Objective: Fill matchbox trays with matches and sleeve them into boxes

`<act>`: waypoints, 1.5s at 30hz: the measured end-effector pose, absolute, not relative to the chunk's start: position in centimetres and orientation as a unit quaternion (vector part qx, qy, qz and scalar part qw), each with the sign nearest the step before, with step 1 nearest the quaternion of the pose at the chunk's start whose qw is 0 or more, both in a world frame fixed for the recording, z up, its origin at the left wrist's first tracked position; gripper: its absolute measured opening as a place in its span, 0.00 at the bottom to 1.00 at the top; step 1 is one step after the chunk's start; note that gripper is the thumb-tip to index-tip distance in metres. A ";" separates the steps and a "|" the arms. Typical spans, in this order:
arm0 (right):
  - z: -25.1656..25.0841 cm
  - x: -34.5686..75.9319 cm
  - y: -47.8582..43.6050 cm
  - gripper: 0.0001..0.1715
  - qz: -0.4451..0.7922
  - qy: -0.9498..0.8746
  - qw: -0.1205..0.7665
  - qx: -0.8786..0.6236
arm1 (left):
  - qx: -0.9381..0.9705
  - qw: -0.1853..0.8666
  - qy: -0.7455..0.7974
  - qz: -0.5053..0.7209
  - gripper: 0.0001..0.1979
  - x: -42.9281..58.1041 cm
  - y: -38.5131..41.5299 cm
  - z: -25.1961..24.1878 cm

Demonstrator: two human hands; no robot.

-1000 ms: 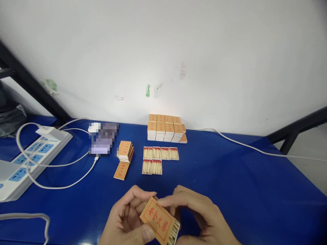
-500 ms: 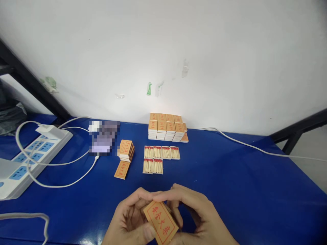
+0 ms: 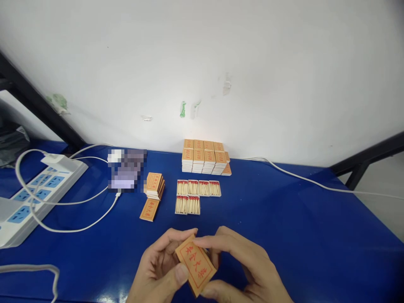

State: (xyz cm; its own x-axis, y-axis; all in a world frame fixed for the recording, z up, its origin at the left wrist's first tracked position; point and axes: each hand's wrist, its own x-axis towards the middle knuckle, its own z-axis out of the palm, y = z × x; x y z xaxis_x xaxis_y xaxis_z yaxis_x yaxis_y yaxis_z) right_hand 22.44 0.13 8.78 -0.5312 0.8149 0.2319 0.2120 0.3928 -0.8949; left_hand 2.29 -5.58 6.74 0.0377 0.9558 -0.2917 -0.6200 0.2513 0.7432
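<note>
Between both hands, near the front of the blue table, is a tan matchbox with red characters, tilted with its printed face toward me. My left hand grips its left edge, thumb on the printed face. On the other side my right hand pinches it, index finger at the top and thumb at the lower corner. Whether matches are inside is hidden. Beyond the hands lie open trays of matches in two rows, red heads pointing away. To their left stands a small stack of matchbox covers, with one flat cover in front.
A block of stacked matchboxes stands against the white wall. On the left are a power strip with white cables and a pixelated object. Another cable runs along the right rear. Black metal bars flank the table.
My right hand's fingers have spread and shifted along the matchbox, its index fingertip now on the top edge. The box has turned slightly and moved up a little. The items on the table stay put.
</note>
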 end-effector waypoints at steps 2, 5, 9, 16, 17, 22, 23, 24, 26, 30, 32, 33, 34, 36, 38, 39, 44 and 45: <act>8.8 22.5 0.4 0.22 0.451 -0.755 0.357 -0.314 | 0.202 0.685 0.397 0.576 0.26 2.4 -5.6 6.7; 8.8 22.5 0.6 0.17 0.450 -0.746 0.377 -0.314 | 0.181 0.678 0.406 0.585 0.24 2.6 -5.4 6.7; 8.7 22.6 0.6 0.14 0.421 -0.721 0.423 -0.351 | 0.170 0.664 0.433 0.586 0.27 2.6 -5.2 6.8; 8.7 23.6 1.6 0.06 0.293 -0.722 0.430 -0.457 | 0.140 0.640 0.463 0.597 0.28 2.5 -4.8 7.2; 8.6 23.8 1.9 0.05 0.259 -0.721 0.434 -0.474 | 0.136 0.637 0.464 0.600 0.27 2.4 -4.7 7.2; 8.4 24.4 2.5 0.21 0.148 -0.735 0.422 -0.509 | 0.124 0.638 0.465 0.601 0.27 2.5 -4.3 7.2; 8.4 24.2 2.4 0.25 0.178 -0.755 0.404 -0.485 | 0.127 0.642 0.463 0.597 0.27 2.6 -4.3 7.1; 8.5 24.0 2.2 0.29 0.220 -0.773 0.384 -0.454 | 0.130 0.650 0.458 0.592 0.27 2.7 -4.4 7.0; 8.6 23.3 1.7 0.36 0.307 -0.796 0.348 -0.389 | 0.136 0.669 0.445 0.580 0.26 2.9 -4.4 6.9; 8.7 22.1 1.1 0.37 0.384 -0.794 0.336 -0.331 | 0.138 0.705 0.414 0.560 0.27 3.0 -4.6 6.7; 8.7 21.8 1.1 0.37 0.391 -0.790 0.346 -0.320 | 0.136 0.711 0.406 0.558 0.29 3.0 -4.7 6.5; 8.7 21.7 1.1 0.37 0.394 -0.789 0.353 -0.312 | 0.136 0.712 0.404 0.558 0.29 2.9 -4.7 6.4; 8.6 21.6 1.2 0.38 0.397 -0.788 0.359 -0.304 | 0.136 0.712 0.404 0.558 0.29 2.9 -4.8 6.3; 8.7 21.6 1.3 0.36 0.400 -0.786 0.370 -0.292 | 0.136 0.711 0.401 0.561 0.29 3.0 -4.9 6.1; 8.7 21.6 1.3 0.33 0.400 -0.783 0.376 -0.291 | 0.133 0.711 0.397 0.565 0.29 3.1 -4.9 6.1; 8.7 21.6 1.4 0.33 0.400 -0.782 0.378 -0.292 | 0.131 0.710 0.397 0.566 0.28 3.1 -5.0 6.1; 8.6 21.7 1.6 0.34 0.429 -0.766 0.381 -0.290 | 0.126 0.705 0.405 0.568 0.29 3.4 -5.1 6.2; 8.6 21.7 1.6 0.34 0.439 -0.761 0.376 -0.295 | 0.125 0.705 0.407 0.568 0.29 3.4 -5.1 6.1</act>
